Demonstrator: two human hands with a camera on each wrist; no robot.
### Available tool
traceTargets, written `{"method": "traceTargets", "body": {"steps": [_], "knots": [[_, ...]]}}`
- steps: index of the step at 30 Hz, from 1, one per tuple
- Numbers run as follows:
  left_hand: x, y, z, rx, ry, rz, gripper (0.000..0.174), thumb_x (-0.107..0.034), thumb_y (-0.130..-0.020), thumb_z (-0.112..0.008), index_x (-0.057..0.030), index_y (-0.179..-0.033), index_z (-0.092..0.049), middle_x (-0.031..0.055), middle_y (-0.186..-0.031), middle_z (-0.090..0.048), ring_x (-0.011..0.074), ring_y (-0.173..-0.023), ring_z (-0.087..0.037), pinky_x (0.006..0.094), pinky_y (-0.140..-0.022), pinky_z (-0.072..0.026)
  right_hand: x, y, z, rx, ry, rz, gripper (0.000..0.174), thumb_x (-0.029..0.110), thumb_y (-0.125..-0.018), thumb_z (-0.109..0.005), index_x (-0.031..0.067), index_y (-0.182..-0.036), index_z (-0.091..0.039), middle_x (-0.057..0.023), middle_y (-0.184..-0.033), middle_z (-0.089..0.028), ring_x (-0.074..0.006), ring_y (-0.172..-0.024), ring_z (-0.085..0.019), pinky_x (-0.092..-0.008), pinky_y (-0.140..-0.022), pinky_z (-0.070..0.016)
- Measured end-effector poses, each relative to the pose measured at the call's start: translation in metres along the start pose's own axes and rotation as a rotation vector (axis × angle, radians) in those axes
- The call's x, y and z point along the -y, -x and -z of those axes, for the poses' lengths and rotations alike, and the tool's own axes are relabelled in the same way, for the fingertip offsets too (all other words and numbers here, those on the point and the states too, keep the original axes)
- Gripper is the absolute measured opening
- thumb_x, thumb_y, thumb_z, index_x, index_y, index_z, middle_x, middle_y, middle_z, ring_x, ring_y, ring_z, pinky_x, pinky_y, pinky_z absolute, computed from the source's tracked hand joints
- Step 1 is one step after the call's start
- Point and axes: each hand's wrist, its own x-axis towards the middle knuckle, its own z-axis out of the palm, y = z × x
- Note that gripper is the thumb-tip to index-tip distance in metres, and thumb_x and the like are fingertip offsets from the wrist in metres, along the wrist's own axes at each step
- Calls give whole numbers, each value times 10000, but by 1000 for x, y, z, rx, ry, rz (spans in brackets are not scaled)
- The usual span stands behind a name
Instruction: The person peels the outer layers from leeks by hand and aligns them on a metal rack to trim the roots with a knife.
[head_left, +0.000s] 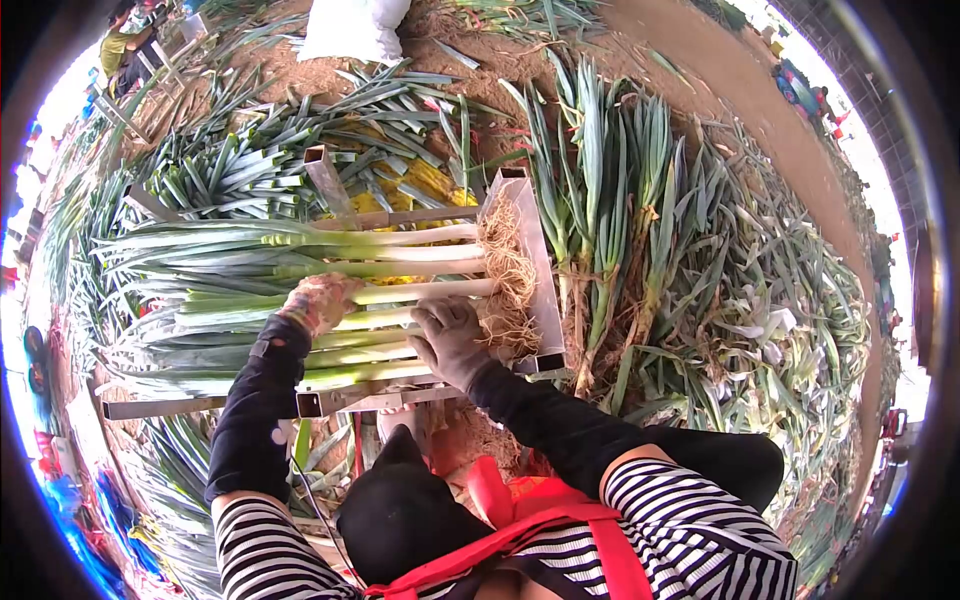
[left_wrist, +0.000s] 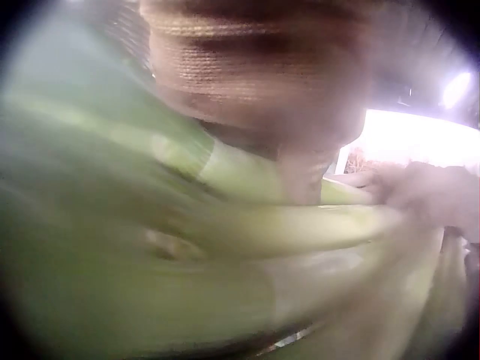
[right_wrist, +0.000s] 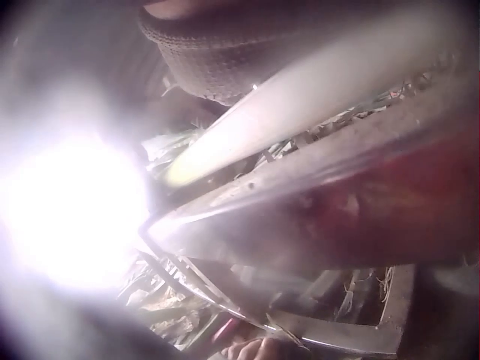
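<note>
Several leeks (head_left: 420, 268) lie side by side across a metal frame, green leaves to the left and white shafts to the right. Their tangled roots (head_left: 510, 265) meet an upright metal plate (head_left: 545, 270) on the right. My gloved left hand (head_left: 322, 302) curls over a leek where green turns white; the left wrist view is blurred, with the glove (left_wrist: 255, 75) close over the stalks. Nearer the roots, my right hand (head_left: 452, 340), in a grey glove, has fingers and thumb about a white shaft (right_wrist: 247, 120), its palm side hidden.
Cut leek leaves (head_left: 230, 160) pile up behind the frame, and untrimmed leeks (head_left: 610, 180) stand to its right. Leaf waste (head_left: 770, 290) covers the ground farther right. A metal bar (head_left: 165, 408) runs along the near side; a white sack (head_left: 350, 30) sits at the back.
</note>
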Motion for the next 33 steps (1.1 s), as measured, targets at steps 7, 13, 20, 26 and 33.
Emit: {"method": "traceTargets", "body": {"steps": [7, 13, 20, 26, 33], "knots": [[-18, -6, 5, 28, 5, 22, 467, -294, -890, -551, -174, -1337, -492, 112, -1300, -551, 304, -1202, -518, 404, -1021, -410, 22, -29, 12, -41, 30, -37, 449, 320, -813, -673, 85, -1172, -541, -100, -1147, -521, -290, -1094, -493, -444, -992, -336], [-1, -8, -9, -41, 57, -52, 428, -285, -888, -546, -207, -1308, -535, 101, -1347, -510, 307, -1203, -508, 385, -1029, -401, -7, -28, -11, 127, 146, -73, 523, 468, -884, -548, 86, -1240, -520, -119, -1134, -569, -282, -1125, -506, -462, -1036, -299], [28, 40, -19, -235, 1, 139, 310, -321, -911, -523, -194, -1169, -638, 61, -1127, -598, 258, -1071, -559, 373, -927, -454, -5, -31, -13, 50, 144, -28, 440, 391, -853, -610, 100, -1177, -554, -101, -1079, -594, -269, -1065, -537, -462, -989, -321], [17, 40, -22, -260, 10, 198, 315, -342, -916, -523, -186, -1165, -634, 69, -1139, -598, 269, -1090, -557, 373, -935, -447, -2, -30, -11, 53, 114, -22, 401, 365, -846, -621, 101, -1142, -559, -98, -1023, -608, -280, -1019, -554, -458, -953, -345], [47, 11, 9, -468, 178, 167, 319, -161, -803, -572, -147, -1111, -656, 122, -1111, -636, 302, -1031, -614, 377, -872, -500, -4, -26, -10, 78, 136, -42, 423, 363, -855, -613, 98, -1180, -557, -97, -1062, -590, -281, -1037, -539, -452, -969, -352]]}}
